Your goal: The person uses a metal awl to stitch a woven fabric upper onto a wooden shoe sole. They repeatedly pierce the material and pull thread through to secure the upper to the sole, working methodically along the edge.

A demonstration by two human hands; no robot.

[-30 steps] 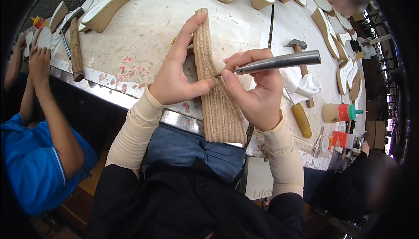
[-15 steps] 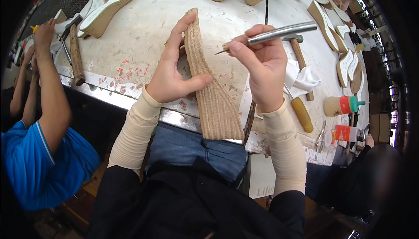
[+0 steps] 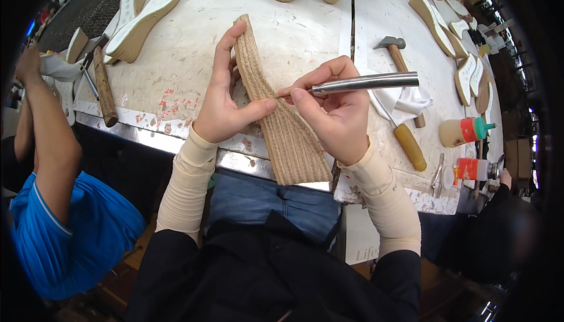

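A wedge shoe sole (image 3: 286,140) wrapped in braided tan rope stands on its side, its thick heel end toward me over the table edge. My left hand (image 3: 226,101) grips it around the thinner part, thumb on the braided side and fingers behind. In my right hand (image 3: 338,110) is a metal-handled awl (image 3: 370,82), held like a pen. The awl's thin point meets the braid just beyond my left thumb; whether it has gone in I cannot tell.
On the white table (image 3: 194,34) are a hammer (image 3: 396,54), a white cloth (image 3: 405,101), a yellow-handled tool (image 3: 409,146) and a green-capped glue bottle (image 3: 464,132). Another hammer (image 3: 104,90) lies left. Several wedge soles (image 3: 147,22) stand farther off. A blue-shirted person (image 3: 76,228) sits left.
My right hand has moved left and down, bringing the awl's point from beside the sole onto its braid. The sole has tilted slightly in my left hand. The neighbour's arm has shifted left.
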